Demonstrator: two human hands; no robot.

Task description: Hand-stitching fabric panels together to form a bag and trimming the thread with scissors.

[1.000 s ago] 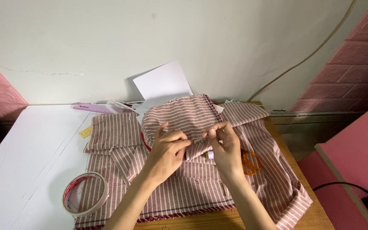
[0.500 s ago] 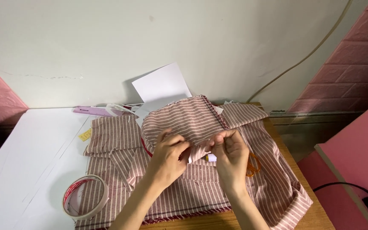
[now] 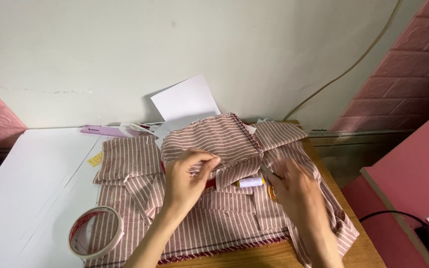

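You find one small yellow label (image 3: 95, 159) lying flat on the white table surface (image 3: 31, 183), just beside the left edge of the striped fabric (image 3: 130, 159). It is a short rectangular tag with dark markings, set at a slant. You see no packages, signs or screens.

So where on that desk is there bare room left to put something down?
The white tabletop left of the striped fabric, beyond the tape roll, is free. A thin wooden strip shows at the near edge. Around both hands it is crowded.
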